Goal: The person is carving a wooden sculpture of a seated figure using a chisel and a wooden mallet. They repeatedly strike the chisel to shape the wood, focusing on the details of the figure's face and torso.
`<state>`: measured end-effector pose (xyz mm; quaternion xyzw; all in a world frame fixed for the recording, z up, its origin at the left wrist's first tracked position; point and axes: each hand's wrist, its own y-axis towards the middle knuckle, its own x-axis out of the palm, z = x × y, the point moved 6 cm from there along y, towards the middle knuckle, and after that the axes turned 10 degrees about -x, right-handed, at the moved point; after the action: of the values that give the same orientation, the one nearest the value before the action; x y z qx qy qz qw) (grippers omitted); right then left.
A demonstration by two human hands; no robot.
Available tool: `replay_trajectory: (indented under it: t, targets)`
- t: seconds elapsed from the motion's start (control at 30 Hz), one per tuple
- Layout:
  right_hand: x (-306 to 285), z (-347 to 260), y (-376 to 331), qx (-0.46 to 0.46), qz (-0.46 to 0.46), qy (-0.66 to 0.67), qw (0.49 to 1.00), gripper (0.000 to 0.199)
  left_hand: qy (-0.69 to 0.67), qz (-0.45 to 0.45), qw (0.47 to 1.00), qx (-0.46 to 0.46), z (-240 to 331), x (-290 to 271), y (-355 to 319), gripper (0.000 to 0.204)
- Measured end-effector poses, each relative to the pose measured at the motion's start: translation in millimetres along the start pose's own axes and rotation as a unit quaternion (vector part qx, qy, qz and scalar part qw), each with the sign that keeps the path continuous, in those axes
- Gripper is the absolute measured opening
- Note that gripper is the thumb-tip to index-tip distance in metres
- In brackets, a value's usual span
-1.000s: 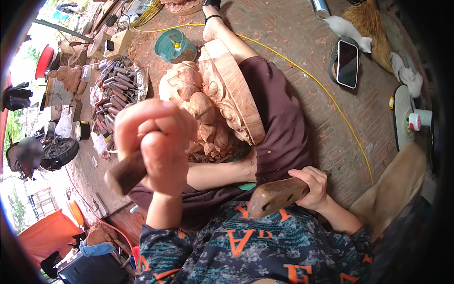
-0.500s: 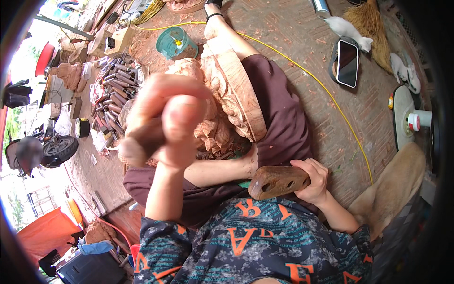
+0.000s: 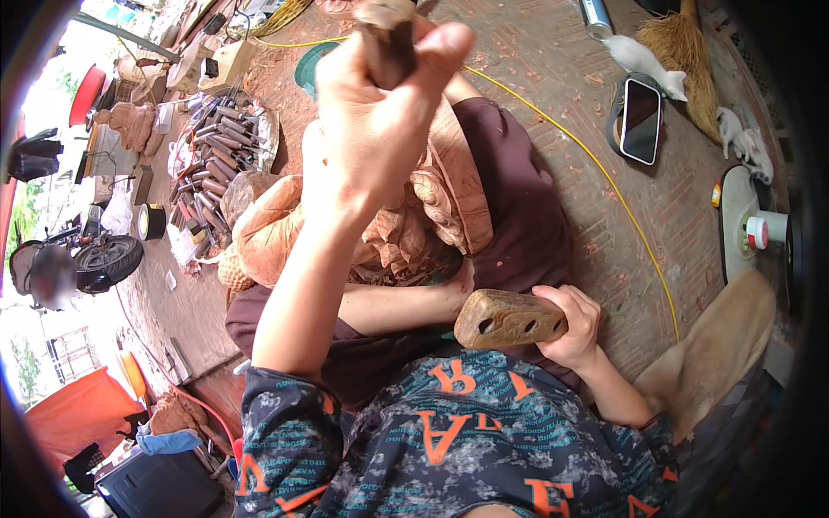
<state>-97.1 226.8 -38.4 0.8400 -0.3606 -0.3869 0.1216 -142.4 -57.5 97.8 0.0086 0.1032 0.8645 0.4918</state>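
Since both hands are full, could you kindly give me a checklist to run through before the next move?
1. Handle gripped in the left hand: ok, it juts from the fist.
2. Tool's working end placed on the carving: cannot tell, hidden by the hand.
3. Wooden block gripped in the right hand: ok.
4. Bare leg well away from the carving: not ok, right beside it.
5. Yellow cord clear of both hands: ok, off on the floor.

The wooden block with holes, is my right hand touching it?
Touching: the head view shows the right hand gripping one end of the wooden block.
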Motion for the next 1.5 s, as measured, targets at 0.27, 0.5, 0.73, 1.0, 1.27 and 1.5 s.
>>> replay_trajectory:
  t: [0.27,0.5,0.73,1.0,1.27,1.5]
  targets:
    - [-12,15,-6,0.088,0.015,0.065,0.994,0.051,0.24,-0.096,0.897,0.358,8,29,-93,0.028]
    - [-22,34,-33,0.178,0.062,0.107,0.976,0.056,0.274,-0.184,0.867,0.373,-34,42,-152,0.028]
    - [-30,-1,5,-0.099,0.046,-0.003,0.994,0.056,0.269,-0.189,0.856,0.4,-34,35,-146,0.029]
    - [-49,-24,22,-0.255,0.004,-0.131,0.958,0.045,0.284,-0.279,0.802,0.446,-53,26,-159,0.027]
    - [-51,-36,27,-0.319,-0.031,-0.191,0.928,0.046,0.248,-0.265,0.823,0.436,-43,25,-149,0.028]
    - [-53,-36,27,-0.336,-0.031,-0.189,0.922,0.047,0.211,-0.271,0.823,0.453,-37,17,-143,0.026]
